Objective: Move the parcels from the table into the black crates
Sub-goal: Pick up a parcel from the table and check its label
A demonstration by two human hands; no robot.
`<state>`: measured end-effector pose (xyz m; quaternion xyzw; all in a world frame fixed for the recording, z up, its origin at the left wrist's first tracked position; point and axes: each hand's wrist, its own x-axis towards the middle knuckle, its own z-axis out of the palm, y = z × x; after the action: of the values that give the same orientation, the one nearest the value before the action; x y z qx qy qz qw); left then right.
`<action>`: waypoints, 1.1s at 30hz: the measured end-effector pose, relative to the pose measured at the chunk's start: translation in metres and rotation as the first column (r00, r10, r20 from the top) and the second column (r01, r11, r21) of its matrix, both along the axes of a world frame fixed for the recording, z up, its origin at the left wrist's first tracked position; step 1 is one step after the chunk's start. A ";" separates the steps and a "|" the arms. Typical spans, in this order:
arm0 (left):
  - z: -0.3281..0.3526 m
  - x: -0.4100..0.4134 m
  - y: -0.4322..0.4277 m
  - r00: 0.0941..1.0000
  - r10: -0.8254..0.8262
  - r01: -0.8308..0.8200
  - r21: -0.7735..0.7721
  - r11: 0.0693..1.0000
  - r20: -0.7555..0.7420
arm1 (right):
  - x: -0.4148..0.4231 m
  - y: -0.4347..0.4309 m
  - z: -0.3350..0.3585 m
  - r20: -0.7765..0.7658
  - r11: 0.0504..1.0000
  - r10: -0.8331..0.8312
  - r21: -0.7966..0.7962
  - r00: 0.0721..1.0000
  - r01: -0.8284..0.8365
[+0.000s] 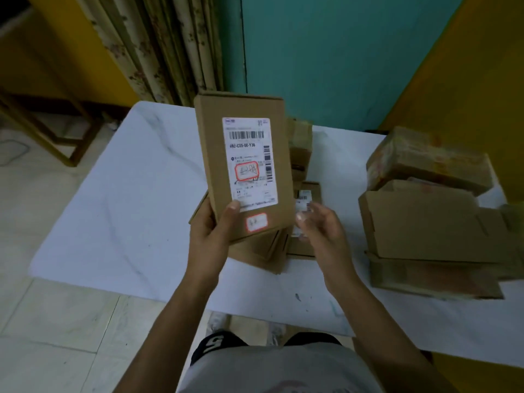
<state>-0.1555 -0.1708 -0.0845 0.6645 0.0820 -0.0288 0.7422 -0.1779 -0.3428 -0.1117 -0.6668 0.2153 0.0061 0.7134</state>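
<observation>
My left hand (211,234) grips the lower left corner of a flat brown cardboard parcel (212,131), thumb on its face. The parcel is held upright above the white table (113,199), with a white shipping label and a red-edged sticker facing me. My right hand (320,225) hovers just right of the parcel, fingers loosely spread and blurred, holding nothing. Under and behind the held parcel lie more flat parcels (306,214) on the table. No black crate is in view.
A pile of larger cardboard boxes (425,222) fills the table's right side, one with an open flap. A wooden frame (56,129) stands on the tiled floor at the left. A curtain (158,46) and a teal wall lie behind the table.
</observation>
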 end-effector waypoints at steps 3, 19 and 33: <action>0.003 -0.005 -0.007 0.992 -0.001 -0.025 -0.207 0.978 -0.124 | -0.009 0.005 -0.004 -0.031 0.962 0.180 0.215 0.983 -0.169; 0.001 0.007 0.026 0.900 -0.257 -0.098 0.738 0.668 0.352 | 0.023 -0.028 0.073 0.439 0.876 0.401 -0.441 0.804 -0.196; 0.008 -0.013 -0.010 0.963 0.109 -0.217 -0.469 0.856 -0.247 | 0.007 0.008 0.025 -0.030 0.910 0.408 0.099 0.912 -0.404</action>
<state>-0.1689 -0.1805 -0.0762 0.4376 0.2067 -0.0556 0.8733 -0.1709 -0.3347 -0.0871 -0.6634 0.0892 0.1806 0.7207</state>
